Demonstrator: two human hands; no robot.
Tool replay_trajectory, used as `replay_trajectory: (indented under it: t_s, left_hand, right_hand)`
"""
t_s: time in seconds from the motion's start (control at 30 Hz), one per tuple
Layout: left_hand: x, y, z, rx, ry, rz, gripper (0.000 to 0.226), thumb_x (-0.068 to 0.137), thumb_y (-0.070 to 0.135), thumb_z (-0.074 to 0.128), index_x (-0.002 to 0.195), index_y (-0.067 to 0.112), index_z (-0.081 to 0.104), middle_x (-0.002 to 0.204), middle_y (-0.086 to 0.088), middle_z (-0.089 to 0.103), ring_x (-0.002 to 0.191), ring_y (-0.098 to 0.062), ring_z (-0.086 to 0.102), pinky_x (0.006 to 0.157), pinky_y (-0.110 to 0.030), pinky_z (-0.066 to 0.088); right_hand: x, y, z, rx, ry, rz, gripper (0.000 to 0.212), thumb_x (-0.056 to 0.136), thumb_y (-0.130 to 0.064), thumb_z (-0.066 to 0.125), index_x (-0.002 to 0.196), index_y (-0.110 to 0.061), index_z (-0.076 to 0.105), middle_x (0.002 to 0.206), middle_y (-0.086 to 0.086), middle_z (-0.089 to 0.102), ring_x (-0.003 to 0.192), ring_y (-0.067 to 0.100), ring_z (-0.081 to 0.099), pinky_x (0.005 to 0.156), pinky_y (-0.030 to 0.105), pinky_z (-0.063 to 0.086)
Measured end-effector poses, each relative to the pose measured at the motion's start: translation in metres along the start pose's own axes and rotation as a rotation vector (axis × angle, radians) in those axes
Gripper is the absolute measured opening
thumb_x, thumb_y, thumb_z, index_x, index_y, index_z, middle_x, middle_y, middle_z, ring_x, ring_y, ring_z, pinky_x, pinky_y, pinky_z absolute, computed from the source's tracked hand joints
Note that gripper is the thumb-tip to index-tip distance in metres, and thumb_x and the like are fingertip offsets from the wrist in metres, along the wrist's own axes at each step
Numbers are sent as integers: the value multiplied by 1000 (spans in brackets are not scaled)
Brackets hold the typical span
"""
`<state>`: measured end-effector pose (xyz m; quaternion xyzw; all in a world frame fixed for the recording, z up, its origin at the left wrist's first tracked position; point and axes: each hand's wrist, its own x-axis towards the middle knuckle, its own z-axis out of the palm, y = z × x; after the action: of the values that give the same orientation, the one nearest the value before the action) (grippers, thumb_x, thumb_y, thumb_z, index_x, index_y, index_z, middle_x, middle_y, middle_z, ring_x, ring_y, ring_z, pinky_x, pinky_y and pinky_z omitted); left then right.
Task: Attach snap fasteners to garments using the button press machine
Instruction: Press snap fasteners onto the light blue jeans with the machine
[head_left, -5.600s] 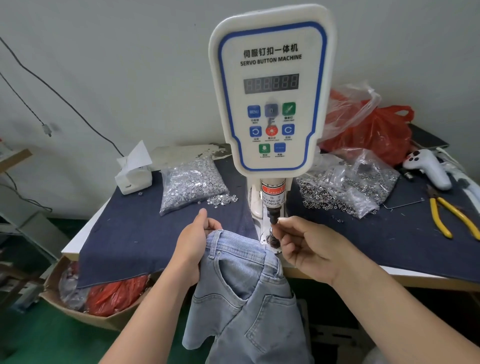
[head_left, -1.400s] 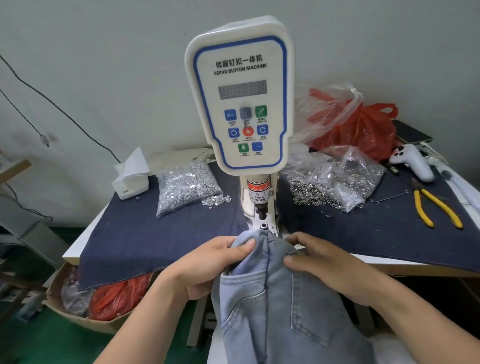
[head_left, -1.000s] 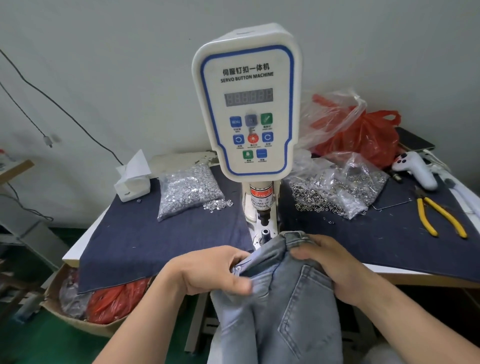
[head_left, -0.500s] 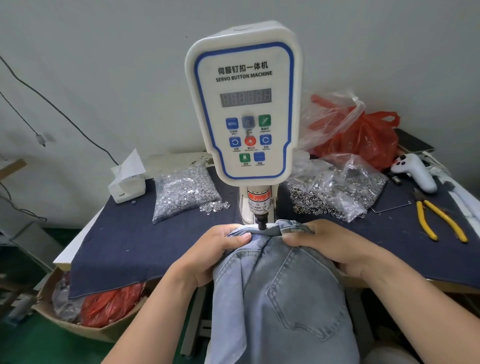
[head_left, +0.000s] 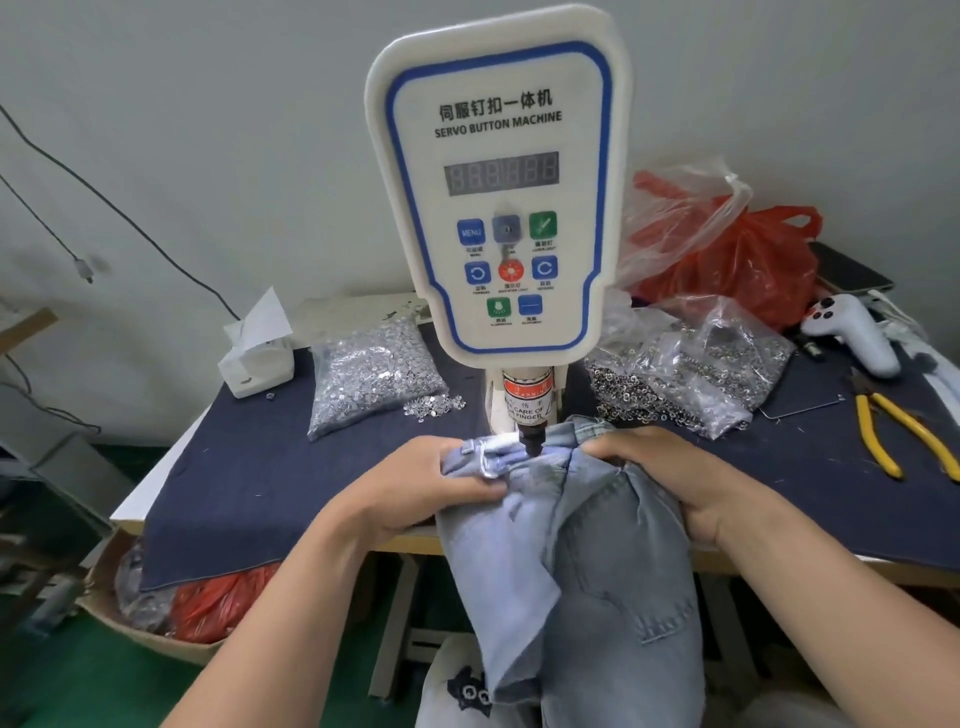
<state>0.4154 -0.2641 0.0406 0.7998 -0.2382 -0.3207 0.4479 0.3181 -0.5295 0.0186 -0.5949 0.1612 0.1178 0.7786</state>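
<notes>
A white servo button machine (head_left: 498, 208) stands at the table's front edge, its black punch (head_left: 531, 439) down on the waistband of light blue jeans (head_left: 597, 561). My left hand (head_left: 421, 493) grips the waistband just left of the punch, thumb on top of the denim. Right of the punch, my right hand (head_left: 670, 473) holds the bunched waistband with curled fingers. The rest of the jeans hangs off the table toward me. The lower die is hidden under the cloth.
A bag of silver snap parts (head_left: 371, 379) lies left of the machine and a bag of ring parts (head_left: 691, 379) lies right. Yellow pliers (head_left: 904, 434), a white controller (head_left: 852, 332) and red bags (head_left: 727, 260) sit at the right. A tissue box (head_left: 254, 353) stands back left.
The waistband has slid under the punch, and the punch tip now touches the denim. Both hands have moved slightly forward with the jeans.
</notes>
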Motion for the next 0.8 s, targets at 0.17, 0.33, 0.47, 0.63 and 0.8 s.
replay_trajectory:
  t_s: [0.17, 0.33, 0.47, 0.63, 0.8]
  left_hand:
    - [-1, -4, 5, -455, -52, 36, 36, 96, 12, 66, 131, 18, 71, 133, -13, 72, 125, -30, 68, 101, -41, 57]
    - [6, -7, 17, -547, 153, -70, 33, 92, 4, 64, 124, 12, 69, 121, -17, 75, 111, -32, 73, 98, -47, 56]
    - [9, -5, 28, -482, 216, -115, 23, 95, 18, 65, 115, 7, 69, 106, -10, 76, 92, -23, 72, 81, -35, 56]
    - [6, 2, 38, -489, 206, -26, 22, 95, 41, 73, 105, 25, 85, 109, -2, 81, 99, -15, 78, 76, -21, 57]
    - [-2, -5, 40, -495, 282, -20, 26, 100, 47, 68, 111, 30, 83, 113, 0, 81, 105, -16, 78, 77, -21, 59]
  right_hand:
    - [-3, -3, -6, -141, -124, 46, 56, 70, -43, 93, 101, 1, 78, 106, 28, 74, 96, 39, 74, 80, 41, 61]
    - [-3, -6, -1, -217, -156, 36, 39, 70, -31, 91, 97, -5, 80, 107, 25, 75, 95, 34, 76, 77, 36, 61]
    - [-3, -6, -3, -196, -139, 40, 38, 74, -32, 87, 98, -3, 80, 109, 26, 75, 100, 38, 74, 82, 39, 61]
    - [-4, -6, 0, -229, -117, 33, 48, 74, -40, 88, 102, -2, 78, 110, 26, 74, 101, 38, 74, 90, 43, 60]
    - [-7, -4, 3, -283, -128, 42, 46, 79, -49, 81, 101, -8, 79, 109, 21, 76, 103, 35, 74, 96, 46, 58]
